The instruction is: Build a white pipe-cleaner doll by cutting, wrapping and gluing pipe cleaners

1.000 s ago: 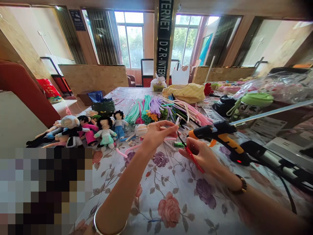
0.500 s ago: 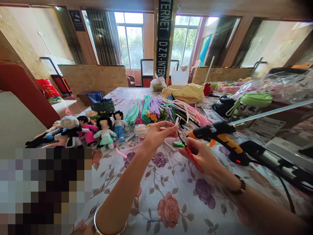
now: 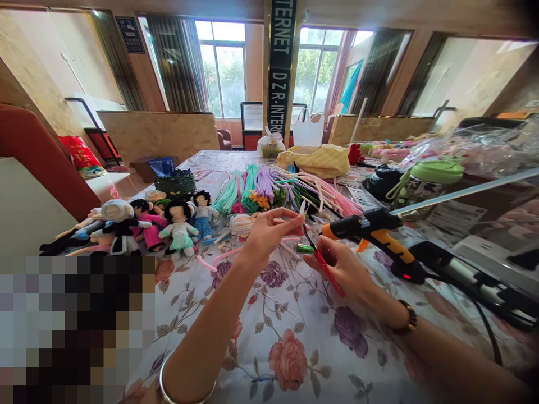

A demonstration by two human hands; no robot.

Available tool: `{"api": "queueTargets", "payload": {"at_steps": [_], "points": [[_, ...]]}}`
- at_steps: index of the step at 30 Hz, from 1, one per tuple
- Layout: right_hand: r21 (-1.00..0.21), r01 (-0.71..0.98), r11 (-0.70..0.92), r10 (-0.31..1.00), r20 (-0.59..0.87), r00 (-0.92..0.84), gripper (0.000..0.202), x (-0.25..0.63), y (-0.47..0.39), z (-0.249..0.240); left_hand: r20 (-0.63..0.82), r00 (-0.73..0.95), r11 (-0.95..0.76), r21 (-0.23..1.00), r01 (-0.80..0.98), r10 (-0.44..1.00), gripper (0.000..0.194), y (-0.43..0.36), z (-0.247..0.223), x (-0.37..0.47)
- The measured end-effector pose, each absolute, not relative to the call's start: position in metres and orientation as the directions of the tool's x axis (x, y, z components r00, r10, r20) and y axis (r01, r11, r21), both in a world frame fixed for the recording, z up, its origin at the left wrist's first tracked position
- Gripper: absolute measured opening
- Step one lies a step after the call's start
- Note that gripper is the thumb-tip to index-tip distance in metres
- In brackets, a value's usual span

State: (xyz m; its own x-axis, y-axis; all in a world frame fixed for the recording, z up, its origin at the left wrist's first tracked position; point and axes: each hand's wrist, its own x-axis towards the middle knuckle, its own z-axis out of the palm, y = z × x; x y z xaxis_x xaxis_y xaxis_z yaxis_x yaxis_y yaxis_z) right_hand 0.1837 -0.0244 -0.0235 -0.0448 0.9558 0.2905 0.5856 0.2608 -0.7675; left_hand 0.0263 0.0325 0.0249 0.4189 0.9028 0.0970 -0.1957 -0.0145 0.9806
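My left hand (image 3: 267,230) pinches a short white pipe cleaner piece (image 3: 302,207) between thumb and fingertips. In my right hand (image 3: 343,264) is a pair of red tweezers (image 3: 328,273) with a thin, dark, curved tip. That tip reaches up to the white piece at my left fingertips; whether it grips it cannot be made out. Just beyond my right hand stands an orange and black glue gun (image 3: 377,233), its red light lit and a long glue stick in its back. A small green cylinder (image 3: 305,248) lies between my hands.
Several pipe cleaner dolls (image 3: 179,224) lie at the left beside a dark green basket (image 3: 176,184). Bundles of coloured pipe cleaners (image 3: 265,188) are heaped mid-table, before a yellow checked pouch (image 3: 315,160). A pink bent strip (image 3: 208,264) rests on the floral tablecloth (image 3: 290,359). At right is a green-lidded container (image 3: 435,171).
The view has shifted very slightly. Both hands keep their hold on the white piece and the tweezers, with almost no visible movement.
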Motion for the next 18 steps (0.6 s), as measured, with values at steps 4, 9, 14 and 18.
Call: {"api": "queueTargets", "payload": {"at_steps": [4, 9, 14, 18], "points": [[-0.778, 0.577, 0.248, 0.957, 0.288, -0.024, 0.047, 0.1841, -0.0251, -0.0243, 0.089, 0.427, -0.009, 0.982, -0.187, 0.9, 0.025, 0.0319, 0.0248, 0.0266], [-0.773, 0.585, 0.246, 0.961, 0.274, -0.042, 0.044, 0.1852, -0.0252, -0.0243, 0.091, 0.432, -0.009, 0.982, -0.19, 0.897, 0.025, 0.0319, 0.0243, 0.0267], [-0.784, 0.57, 0.247, 0.959, 0.28, -0.03, 0.045, 0.186, -0.0237, -0.026, 0.091, 0.436, -0.007, 0.982, -0.189, 0.895, 0.025, 0.0322, 0.0243, 0.0268], [-0.794, 0.554, 0.249, 0.962, 0.271, -0.044, 0.042, 0.1867, -0.024, -0.0266, 0.091, 0.437, -0.004, 0.98, -0.197, 0.895, 0.025, 0.0315, 0.0243, 0.0265]]}}
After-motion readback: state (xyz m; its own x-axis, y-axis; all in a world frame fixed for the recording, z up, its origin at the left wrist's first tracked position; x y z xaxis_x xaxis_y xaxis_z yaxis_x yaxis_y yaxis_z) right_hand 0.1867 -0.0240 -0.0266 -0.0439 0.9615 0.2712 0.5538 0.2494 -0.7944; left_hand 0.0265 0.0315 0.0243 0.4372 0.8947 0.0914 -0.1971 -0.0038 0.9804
